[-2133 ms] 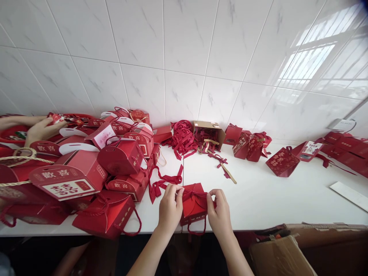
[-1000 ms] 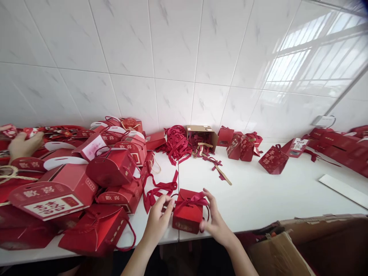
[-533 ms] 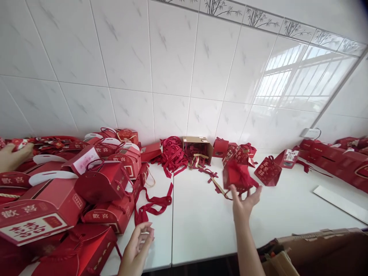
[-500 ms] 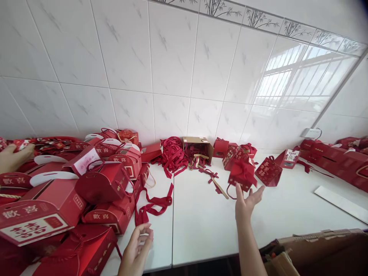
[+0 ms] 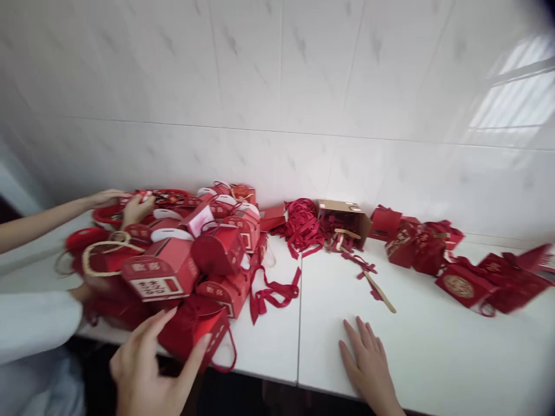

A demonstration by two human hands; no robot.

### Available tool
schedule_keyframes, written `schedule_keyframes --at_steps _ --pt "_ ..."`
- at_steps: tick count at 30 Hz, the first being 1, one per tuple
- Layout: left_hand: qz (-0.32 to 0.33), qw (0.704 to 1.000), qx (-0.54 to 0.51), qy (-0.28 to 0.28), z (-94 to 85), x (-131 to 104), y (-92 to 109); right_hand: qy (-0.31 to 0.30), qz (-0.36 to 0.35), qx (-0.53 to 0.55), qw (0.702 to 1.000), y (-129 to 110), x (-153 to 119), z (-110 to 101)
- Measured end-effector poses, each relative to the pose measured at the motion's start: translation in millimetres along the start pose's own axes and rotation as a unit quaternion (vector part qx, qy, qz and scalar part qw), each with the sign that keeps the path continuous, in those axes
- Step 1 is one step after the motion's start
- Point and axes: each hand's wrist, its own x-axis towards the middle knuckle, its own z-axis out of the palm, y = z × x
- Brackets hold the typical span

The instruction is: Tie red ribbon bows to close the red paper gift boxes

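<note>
Since the earlier frame, the right hand (image 5: 368,361) has been laid flat at five o'clock on the desk (image 5: 433,352), while wide left hand (image 5: 145,364) fingers are touching the seven-o'clock red box (image 5: 195,335), best gripped squarely.

- Wall (image 5: 277,86): large glossy white tiles with faint grey veining, rising directly behind the tabletop's far edge.
- Tabletop (image 5: 433,346): white, smooth, with one seam running front to back.
- Light: bright window reflection on the wall's upper right corner.
</note>
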Motion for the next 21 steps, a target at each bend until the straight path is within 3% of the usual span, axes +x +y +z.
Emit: schedule_keyframes --at_steps 4,9,13,16,18,21 --pt "0.007 0.982 0.173 -0.069 15.8 -7 -18 -0.018 -0.016 -0.044 0.999 -18 -7 6" --pt "-0.005 0.981 0.183 -0.066 31.2 -28 -17 -0.053 -0.080 -0.015 0.995 -68 -3 19" --pt "0.016 0.993 0.111 -0.047 24.5 -28 -22 -0.057 -0.101 0.004 0.993 -115 11 26" --pt "0.038 0.993 0.083 -0.076 13.4 -27 -32 -0.056 -0.167 -0.001 0.984 -147 24 31" --pt "0.056 0.990 0.071 -0.109 5.4 -31 -35 -0.089 -0.214 0.009 0.973 -164 32 34" --pt "0.087 0.983 0.049 -0.151 -4.3 -40 -32 -0.132 -0.176 0.046 0.974 -176 42 37"
